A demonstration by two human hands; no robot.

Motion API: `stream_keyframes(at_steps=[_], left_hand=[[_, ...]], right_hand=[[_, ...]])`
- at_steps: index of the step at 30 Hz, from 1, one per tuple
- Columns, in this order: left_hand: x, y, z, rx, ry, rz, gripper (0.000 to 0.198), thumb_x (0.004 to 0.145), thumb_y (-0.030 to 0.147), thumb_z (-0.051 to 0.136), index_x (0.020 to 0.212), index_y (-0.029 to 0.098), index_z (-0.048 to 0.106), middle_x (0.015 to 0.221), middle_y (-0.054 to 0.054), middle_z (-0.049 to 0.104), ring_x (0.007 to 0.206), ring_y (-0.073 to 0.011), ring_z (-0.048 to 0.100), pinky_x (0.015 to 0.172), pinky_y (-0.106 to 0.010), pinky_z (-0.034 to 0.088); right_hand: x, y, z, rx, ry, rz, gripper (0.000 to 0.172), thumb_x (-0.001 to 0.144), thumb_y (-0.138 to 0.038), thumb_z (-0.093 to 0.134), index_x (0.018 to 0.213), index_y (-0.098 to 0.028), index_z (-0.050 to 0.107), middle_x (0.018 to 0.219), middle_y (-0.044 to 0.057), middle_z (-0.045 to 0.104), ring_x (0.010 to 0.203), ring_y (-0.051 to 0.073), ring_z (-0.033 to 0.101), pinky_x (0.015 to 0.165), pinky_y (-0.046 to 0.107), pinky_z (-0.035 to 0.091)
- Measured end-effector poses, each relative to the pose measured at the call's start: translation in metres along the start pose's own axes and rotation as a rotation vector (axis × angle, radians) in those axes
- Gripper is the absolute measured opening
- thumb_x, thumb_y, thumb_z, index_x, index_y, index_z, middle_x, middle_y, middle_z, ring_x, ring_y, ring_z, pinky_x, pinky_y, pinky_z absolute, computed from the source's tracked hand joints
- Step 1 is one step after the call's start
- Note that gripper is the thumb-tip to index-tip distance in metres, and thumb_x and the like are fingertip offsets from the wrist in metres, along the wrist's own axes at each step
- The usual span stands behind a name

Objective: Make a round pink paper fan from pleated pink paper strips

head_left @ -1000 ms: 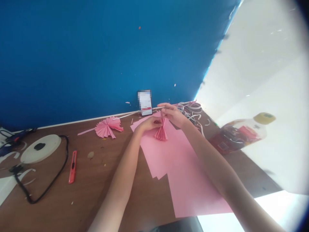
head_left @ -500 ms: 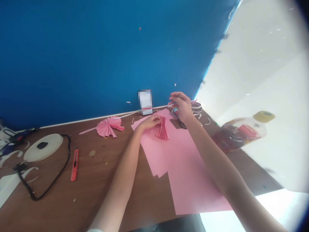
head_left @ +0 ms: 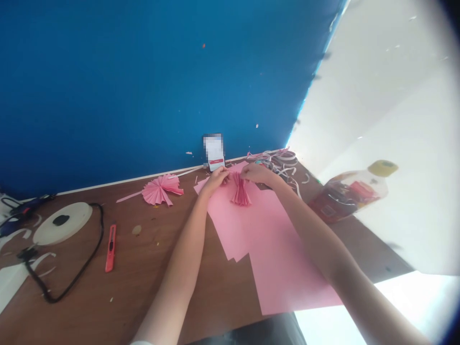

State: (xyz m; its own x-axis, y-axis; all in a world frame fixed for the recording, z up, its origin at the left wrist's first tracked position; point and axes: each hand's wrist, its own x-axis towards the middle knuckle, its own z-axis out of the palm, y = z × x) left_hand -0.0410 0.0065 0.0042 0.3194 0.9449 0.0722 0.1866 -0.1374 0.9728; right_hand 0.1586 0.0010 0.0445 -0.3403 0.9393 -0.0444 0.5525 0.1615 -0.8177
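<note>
While both bare hands meet near the back edge of the brown wooden table [head_left: 143,297], a narrow, pleated fan of pink paper [head_left: 240,192] sits between them, its folds spreading toward the front edge. The left hand [head_left: 217,179] is half curled, thumb and fingers bent at the fan's upper left side. The right hand [head_left: 259,173] is curled more tightly, fingertips at the upper right side. Whether either one pinches the paper cannot be told.

Beneath lie flat, overlapping pink paper sheets [head_left: 283,268], at least two, reaching to the table's front edge. Behind the hands, one phone with a lit, partly blurred screen [head_left: 215,155] leans by the back edge. Right of it, toward the back right corner, is a tangle of thin white strips [head_left: 287,167], too many to count.

At the right edge is one clear plastic bottle with a yellow cap [head_left: 350,194]; its lower part looks dark red, though the contents are unclear.

Left of the hands lies one opened, rounded pink paper fan [head_left: 160,190], so there are two fans in all. Nearer the left edge are one red utility knife [head_left: 111,248], one round white disc with a black centre [head_left: 62,221] and one looped black cable [head_left: 51,300].
</note>
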Motion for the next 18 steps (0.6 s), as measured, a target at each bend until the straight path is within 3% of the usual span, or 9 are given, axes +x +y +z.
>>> stream_keyframes(at_steps=[3,10,14,18], left_hand=[[0.001,-0.003,0.0,0.0,0.001,0.008,0.019,0.084,0.035,0.045,0.083,0.017,0.05,0.078,-0.003,0.061,0.066,-0.0095,0.055,0.062,-0.022,0.04],[0.005,-0.01,-0.003,-0.063,-0.044,0.083,0.021,0.083,0.037,0.05,0.087,0.017,0.053,0.078,-0.003,0.059,0.065,-0.0098,0.054,0.062,-0.024,0.04],[0.003,-0.009,-0.005,-0.107,-0.036,0.061,0.018,0.082,0.035,0.05,0.084,0.016,0.053,0.077,-0.002,0.059,0.066,-0.0093,0.053,0.062,-0.023,0.04],[0.001,-0.007,-0.006,-0.246,-0.045,0.038,0.016,0.082,0.032,0.051,0.082,0.016,0.053,0.081,-0.004,0.061,0.069,-0.01,0.055,0.065,-0.023,0.041]], right_hand=[[0.001,-0.002,0.008,0.005,-0.032,-0.059,0.02,0.067,-0.029,0.061,0.051,-0.018,0.058,0.052,0.003,0.055,0.047,0.011,0.043,0.045,0.027,0.03],[0.009,0.003,0.034,-0.066,0.13,-0.159,0.018,0.071,-0.03,0.054,0.058,-0.017,0.057,0.057,0.002,0.056,0.056,0.013,0.047,0.053,0.027,0.033],[0.008,0.002,0.038,0.033,0.167,-0.13,0.02,0.072,-0.028,0.051,0.055,-0.017,0.05,0.053,-0.001,0.049,0.053,0.011,0.041,0.052,0.026,0.03],[0.009,-0.001,0.036,0.267,0.293,-0.042,0.019,0.069,-0.023,0.051,0.052,-0.019,0.045,0.051,-0.003,0.044,0.051,0.01,0.039,0.049,0.025,0.029]])
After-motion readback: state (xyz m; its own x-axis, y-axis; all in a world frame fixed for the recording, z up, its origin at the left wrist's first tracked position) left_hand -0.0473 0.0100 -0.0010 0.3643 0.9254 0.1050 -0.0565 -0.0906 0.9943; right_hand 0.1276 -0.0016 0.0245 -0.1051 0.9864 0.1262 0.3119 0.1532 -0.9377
